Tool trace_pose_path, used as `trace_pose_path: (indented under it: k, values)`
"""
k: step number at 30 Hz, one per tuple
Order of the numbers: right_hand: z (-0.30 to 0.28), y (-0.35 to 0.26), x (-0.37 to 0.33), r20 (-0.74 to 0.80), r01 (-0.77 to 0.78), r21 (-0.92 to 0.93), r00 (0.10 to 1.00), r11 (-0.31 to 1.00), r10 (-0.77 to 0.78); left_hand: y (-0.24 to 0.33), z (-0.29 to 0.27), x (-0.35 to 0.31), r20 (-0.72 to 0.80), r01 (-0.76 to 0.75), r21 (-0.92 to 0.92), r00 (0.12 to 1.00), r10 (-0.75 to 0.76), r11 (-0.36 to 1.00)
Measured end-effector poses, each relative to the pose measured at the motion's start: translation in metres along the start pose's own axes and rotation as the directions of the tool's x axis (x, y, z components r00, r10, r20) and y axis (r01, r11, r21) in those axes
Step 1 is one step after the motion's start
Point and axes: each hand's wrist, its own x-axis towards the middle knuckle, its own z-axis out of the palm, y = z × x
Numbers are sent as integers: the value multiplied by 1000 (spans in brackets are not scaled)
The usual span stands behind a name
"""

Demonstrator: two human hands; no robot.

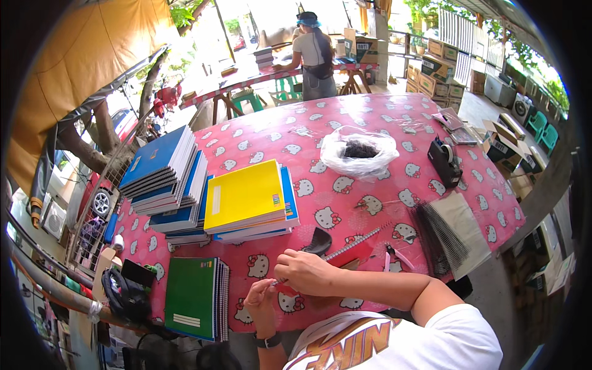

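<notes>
A red notebook [353,254] lies in front of me, a spiral coil [370,234] running along its upper edge. My right hand [302,271] is closed over the near-left end of that edge and hides part of it. Beside it, the fingertips of my left hand [261,302] pinch what appears to be the coil's end. Pink-handled cutting pliers [398,259] rest on the table right of the notebook. Just beyond my right hand is a black curved object [317,240]. Further right, several loose black spiral coils [439,237] lie partly on a clear sheet [472,237].
Stacks of blue notebooks [161,157], a yellow-topped stack [243,197] and a green-topped stack [191,290] stand left on the pink patterned table [259,145]. A white plastic bag [336,154] holds dark coils. A black tape dispenser [445,163] sits right. Another person [316,52] stands at a far table.
</notes>
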Motion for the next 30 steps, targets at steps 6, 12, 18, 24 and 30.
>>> trace_pose_path:
  k: [6, 12, 18, 24, 30]
  values:
    - [-1, -7, 5, 91, -6, -24, 996, 1000, 8, -4, 3, -2, -86, 66, -113, 993, -76, 991]
    - [4, -9, 14, 34, -7, 86, 999, 996, 4, 1, 4, -4, -123, 47, -98, 991, -59, 994]
    - [8, -4, 20, 40, 38, 102, 998, 994, -43, -5, 5, -8, -94, -90, 127, 990, 103, 988]
    - [10, -7, 16, 47, -2, 46, 999, 999, 0, -7, 10, -9, -105, -84, 217, 989, 109, 973]
    - [20, -10, 15, 39, 9, -132, 999, 991, -4, -7, 15, -5, -70, -22, 23, 997, 23, 999]
